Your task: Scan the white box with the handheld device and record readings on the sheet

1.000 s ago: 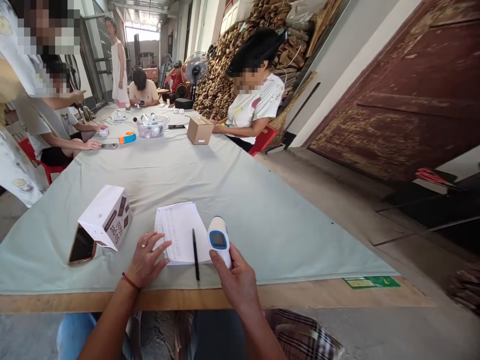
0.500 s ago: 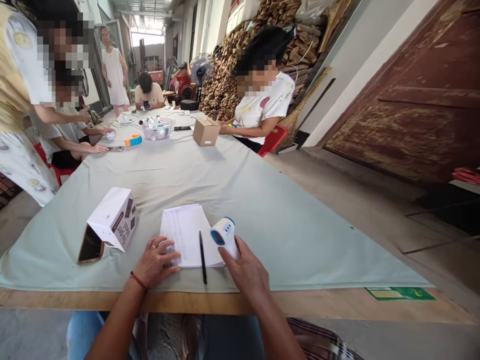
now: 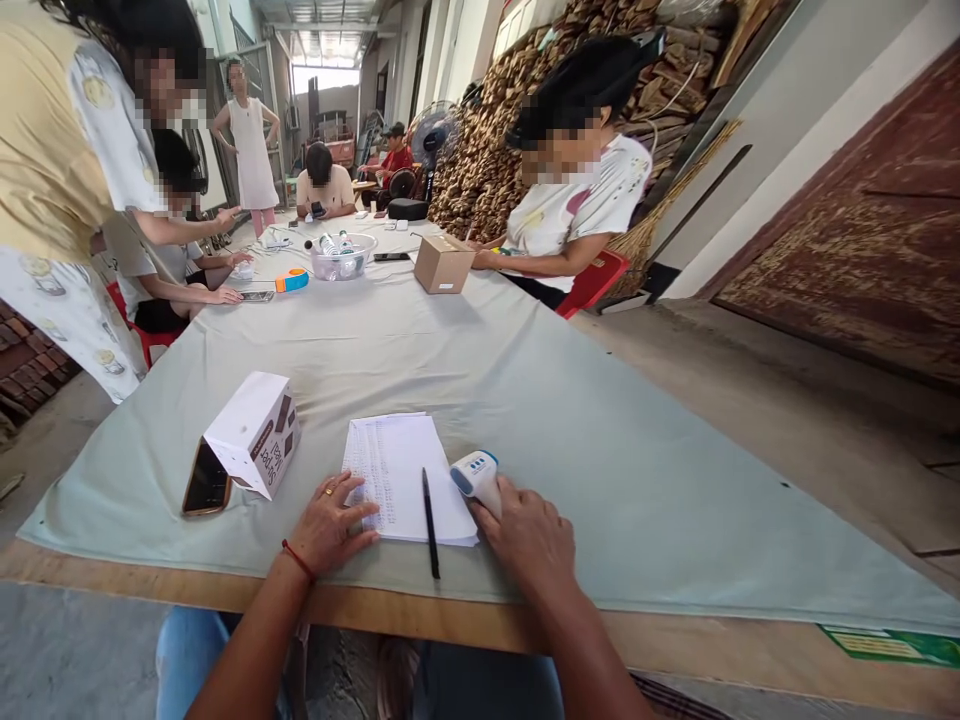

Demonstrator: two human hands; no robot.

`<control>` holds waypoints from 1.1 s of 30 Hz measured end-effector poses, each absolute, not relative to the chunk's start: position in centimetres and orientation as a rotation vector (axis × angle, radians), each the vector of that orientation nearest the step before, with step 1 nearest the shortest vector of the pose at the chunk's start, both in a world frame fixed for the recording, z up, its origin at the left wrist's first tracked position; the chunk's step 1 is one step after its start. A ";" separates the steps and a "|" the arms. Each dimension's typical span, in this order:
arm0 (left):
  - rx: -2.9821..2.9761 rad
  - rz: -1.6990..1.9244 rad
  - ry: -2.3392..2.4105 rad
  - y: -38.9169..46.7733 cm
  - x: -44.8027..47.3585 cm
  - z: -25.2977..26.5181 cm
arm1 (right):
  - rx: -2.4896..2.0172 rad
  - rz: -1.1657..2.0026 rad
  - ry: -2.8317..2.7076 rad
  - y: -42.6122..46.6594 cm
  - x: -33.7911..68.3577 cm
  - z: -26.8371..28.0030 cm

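My right hand (image 3: 531, 535) is wrapped round the handle of a white and blue infrared thermometer (image 3: 477, 478), low over the tablecloth by the paper's right edge. My left hand (image 3: 337, 522) lies with fingers spread, its fingertips on the left edge of a stack of paper sheets (image 3: 401, 450). Rows of handwriting run down the left part of the top sheet. Across the paper's lower right lies a black pen (image 3: 430, 525), its end reaching past the near edge onto the cloth.
Left of the paper stand a white printed box (image 3: 251, 440) and a smartphone (image 3: 206, 480) partly behind it. Farther along the table are a cardboard box (image 3: 442, 265), a basin (image 3: 341, 265) of bottles and an orange-blue object (image 3: 292, 280). Several people sit or stand around the table.
My right hand has turned and lowered the thermometer toward the table. My left hand stays on the paper. The camera view has swung slightly left.
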State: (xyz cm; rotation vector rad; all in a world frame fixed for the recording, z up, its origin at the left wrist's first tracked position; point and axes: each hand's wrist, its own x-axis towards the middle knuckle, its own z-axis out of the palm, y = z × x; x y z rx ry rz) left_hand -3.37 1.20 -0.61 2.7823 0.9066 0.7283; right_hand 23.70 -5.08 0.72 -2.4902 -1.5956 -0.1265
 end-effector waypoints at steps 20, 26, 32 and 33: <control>2.729 0.848 0.883 1.0 -3.2 -0.4 | -1.873 0.318 -1.651 -4.3 17.5 -0.7; 2.742 0.835 0.900 1.0 -3.2 -0.4 | -1.369 0.699 -1.217 -4.9 18.0 -1.7; 2.724 0.816 0.915 0.9 -3.2 -0.4 | -1.459 0.603 -1.116 -5.9 17.2 -1.1; 2.723 0.817 0.914 0.9 -3.2 -0.4 | -1.503 0.573 -1.121 -6.0 17.1 -1.0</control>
